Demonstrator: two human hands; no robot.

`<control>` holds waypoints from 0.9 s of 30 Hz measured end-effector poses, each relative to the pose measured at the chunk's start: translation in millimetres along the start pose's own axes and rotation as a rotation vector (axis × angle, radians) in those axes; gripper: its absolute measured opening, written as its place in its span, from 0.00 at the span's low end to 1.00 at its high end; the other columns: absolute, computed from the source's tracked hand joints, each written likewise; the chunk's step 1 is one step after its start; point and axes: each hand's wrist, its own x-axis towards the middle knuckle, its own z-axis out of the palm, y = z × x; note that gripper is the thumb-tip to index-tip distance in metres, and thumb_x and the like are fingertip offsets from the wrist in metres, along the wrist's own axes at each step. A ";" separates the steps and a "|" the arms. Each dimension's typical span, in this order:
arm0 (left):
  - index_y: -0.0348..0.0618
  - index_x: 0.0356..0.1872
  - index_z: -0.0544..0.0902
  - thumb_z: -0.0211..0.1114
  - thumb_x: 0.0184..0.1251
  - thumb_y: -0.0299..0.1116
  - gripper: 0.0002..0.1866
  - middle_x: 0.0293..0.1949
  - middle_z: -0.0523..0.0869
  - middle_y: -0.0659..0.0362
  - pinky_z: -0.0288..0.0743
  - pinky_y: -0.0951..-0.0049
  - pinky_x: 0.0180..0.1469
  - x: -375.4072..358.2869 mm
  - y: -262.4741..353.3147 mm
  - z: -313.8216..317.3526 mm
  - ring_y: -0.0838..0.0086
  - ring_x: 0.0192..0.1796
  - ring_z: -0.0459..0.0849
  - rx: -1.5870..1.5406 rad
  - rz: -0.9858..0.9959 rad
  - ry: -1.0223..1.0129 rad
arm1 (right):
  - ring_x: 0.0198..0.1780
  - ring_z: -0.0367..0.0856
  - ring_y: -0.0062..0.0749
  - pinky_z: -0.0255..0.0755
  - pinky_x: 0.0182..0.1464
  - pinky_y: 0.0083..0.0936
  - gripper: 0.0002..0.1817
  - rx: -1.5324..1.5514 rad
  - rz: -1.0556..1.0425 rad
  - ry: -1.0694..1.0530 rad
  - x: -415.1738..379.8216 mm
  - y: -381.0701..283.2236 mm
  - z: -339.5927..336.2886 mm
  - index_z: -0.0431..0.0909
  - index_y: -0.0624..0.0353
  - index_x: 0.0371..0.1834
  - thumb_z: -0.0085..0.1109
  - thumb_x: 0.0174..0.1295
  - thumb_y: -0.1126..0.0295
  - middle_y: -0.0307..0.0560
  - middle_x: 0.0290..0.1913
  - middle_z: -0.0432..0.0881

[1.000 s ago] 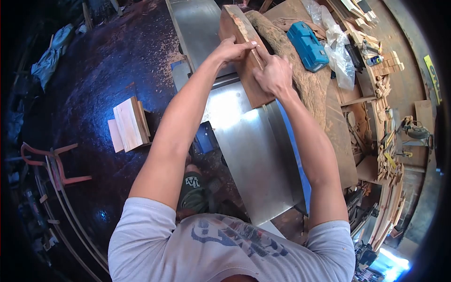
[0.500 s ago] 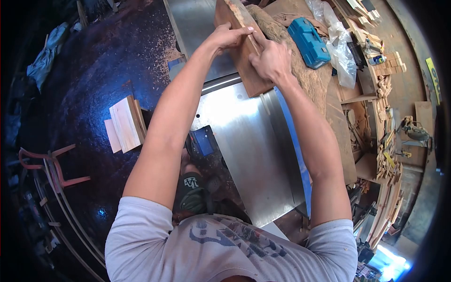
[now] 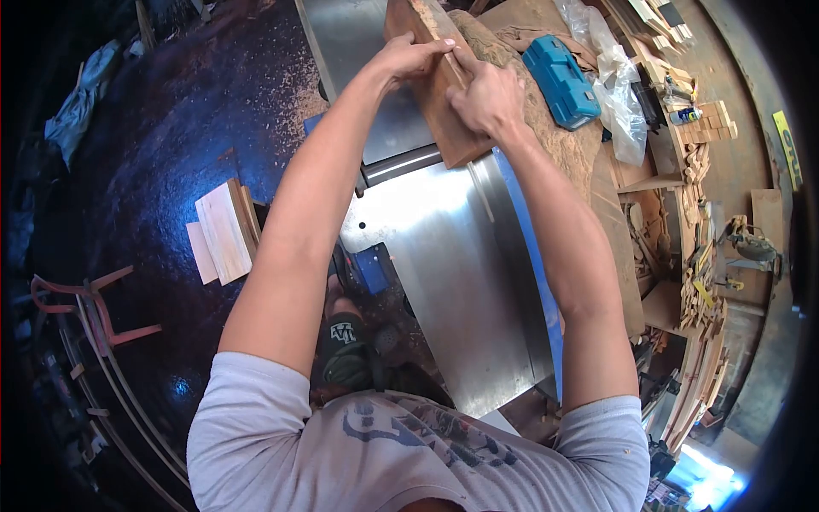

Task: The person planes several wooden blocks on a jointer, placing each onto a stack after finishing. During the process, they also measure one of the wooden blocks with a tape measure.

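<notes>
A wooden board [image 3: 450, 128] stands on its edge over the far part of a jointer's shiny metal table [image 3: 469, 316]. My left hand [image 3: 411, 58] grips its left face, with the thumb over the top edge. Just nearer to me, my right hand [image 3: 488, 96] holds the same board from the top and right side, fingers bent over the edge. Beside the board's near end, the dark cutter slot [image 3: 401, 165] crosses the table. The board's underside and some fingertips are hidden.
To the right lies a rough wood slab [image 3: 559, 158] with a teal tool case [image 3: 560, 83] and clear plastic [image 3: 627, 111]. Wood pieces fill shelves [image 3: 665, 183] farther right. Cut boards [image 3: 224, 230] are stacked at the left, near a red chair frame [image 3: 102, 307].
Both hands and the board have shifted slightly farther from me along the metal table. More of the dark cutter slot now shows behind the board's near end.
</notes>
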 end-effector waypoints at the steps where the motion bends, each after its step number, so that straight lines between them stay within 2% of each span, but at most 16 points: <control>1: 0.25 0.79 0.61 0.79 0.64 0.54 0.55 0.73 0.73 0.37 0.77 0.55 0.73 1.4 0.2 -1.5 0.51 0.71 0.78 -0.017 0.006 0.000 | 0.64 0.81 0.66 0.70 0.72 0.53 0.37 0.001 0.004 0.002 3.7 -0.3 3.0 0.78 0.39 0.76 0.68 0.58 0.54 0.64 0.50 0.91; 5: 0.27 0.79 0.62 0.79 0.64 0.55 0.55 0.73 0.72 0.39 0.78 0.55 0.72 22.6 -2.7 -13.0 0.52 0.71 0.78 -0.020 -0.012 0.006 | 0.63 0.81 0.66 0.70 0.72 0.53 0.38 -0.016 0.012 -0.039 18.5 -5.7 2.4 0.78 0.39 0.77 0.68 0.58 0.54 0.64 0.50 0.91; 8: 0.26 0.80 0.61 0.79 0.65 0.55 0.55 0.74 0.70 0.39 0.78 0.56 0.71 42.9 -15.0 -21.0 0.51 0.71 0.77 -0.020 0.044 0.001 | 0.63 0.81 0.65 0.70 0.73 0.52 0.37 0.001 0.000 -0.016 23.5 -5.9 5.1 0.78 0.38 0.77 0.68 0.58 0.54 0.64 0.50 0.91; 14: 0.25 0.78 0.63 0.80 0.63 0.54 0.54 0.69 0.76 0.40 0.82 0.60 0.65 26.6 10.6 -21.5 0.59 0.65 0.82 0.008 -0.006 0.049 | 0.64 0.80 0.64 0.69 0.73 0.52 0.38 0.012 0.004 0.004 36.7 -9.4 8.3 0.78 0.37 0.77 0.69 0.57 0.54 0.63 0.51 0.91; 17: 0.28 0.76 0.67 0.81 0.62 0.54 0.52 0.59 0.84 0.45 0.84 0.66 0.55 56.5 -2.2 -33.1 0.66 0.54 0.87 -0.026 0.044 0.053 | 0.63 0.82 0.63 0.71 0.71 0.52 0.40 -0.019 -0.007 0.022 48.5 -13.5 10.5 0.77 0.38 0.77 0.70 0.56 0.54 0.63 0.51 0.90; 20: 0.30 0.73 0.71 0.81 0.63 0.54 0.48 0.50 0.86 0.52 0.82 0.72 0.47 62.1 3.3 -39.2 0.71 0.45 0.87 -0.049 0.085 0.070 | 0.61 0.85 0.63 0.74 0.69 0.51 0.41 0.026 -0.003 0.055 64.8 -16.6 13.2 0.76 0.39 0.78 0.70 0.55 0.53 0.64 0.53 0.90; 21: 0.32 0.69 0.75 0.81 0.63 0.55 0.44 0.40 0.85 0.58 0.80 0.75 0.41 69.2 0.7 -41.8 0.76 0.37 0.84 -0.025 0.115 0.110 | 0.60 0.86 0.64 0.75 0.69 0.50 0.43 0.030 -0.002 0.062 69.2 -19.3 12.2 0.74 0.44 0.79 0.71 0.55 0.53 0.66 0.57 0.88; 22: 0.30 0.71 0.75 0.80 0.62 0.56 0.46 0.45 0.88 0.51 0.82 0.73 0.47 86.9 -10.8 -46.5 0.70 0.44 0.88 0.035 0.126 0.164 | 0.63 0.84 0.63 0.75 0.69 0.50 0.44 0.081 0.058 0.009 71.1 -22.2 12.9 0.71 0.44 0.80 0.69 0.56 0.54 0.65 0.59 0.87; 24: 0.28 0.74 0.72 0.79 0.62 0.58 0.50 0.56 0.88 0.40 0.83 0.70 0.56 88.2 -12.0 -47.0 0.61 0.58 0.89 0.276 0.212 0.287 | 0.68 0.81 0.62 0.73 0.71 0.52 0.44 0.182 0.181 -0.085 77.1 -26.5 11.1 0.66 0.43 0.83 0.67 0.59 0.55 0.63 0.62 0.86; 26: 0.26 0.77 0.68 0.77 0.67 0.57 0.51 0.69 0.82 0.36 0.81 0.65 0.64 37.6 9.4 -50.0 0.56 0.69 0.83 0.467 0.268 0.246 | 0.68 0.81 0.61 0.74 0.70 0.50 0.46 0.181 0.233 -0.116 79.2 -24.7 14.3 0.65 0.45 0.84 0.68 0.58 0.56 0.65 0.64 0.84; 27: 0.27 0.77 0.68 0.74 0.70 0.55 0.48 0.70 0.80 0.37 0.82 0.64 0.65 7.9 11.7 -53.8 0.57 0.69 0.83 0.314 0.315 0.244 | 0.68 0.81 0.60 0.75 0.70 0.49 0.47 0.183 0.256 -0.132 79.5 -26.7 9.9 0.65 0.47 0.84 0.69 0.57 0.56 0.66 0.65 0.84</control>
